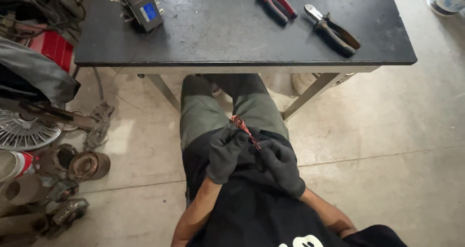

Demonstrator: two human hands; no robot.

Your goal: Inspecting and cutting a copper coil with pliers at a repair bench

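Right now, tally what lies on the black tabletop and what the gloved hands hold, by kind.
Red-handled pliers: 1
Black-handled cutters: 1
Grey meter with a blue screen: 1
Twisted copper wire bundle, held between left hand and right hand: 1
Total: 4

- A twisted copper wire bundle (245,129) is held between the gloved left hand (225,152) and the gloved right hand (280,165), above the lap.
- A dark-topped metal workbench (218,38) is set ahead of the knees.
- On it, red-handled pliers (276,2) are laid left of black-handled side cutters (333,31); a small grey meter with a blue screen (144,7) is placed far left.
- Rusty round metal parts (72,172) are piled on the floor at left.
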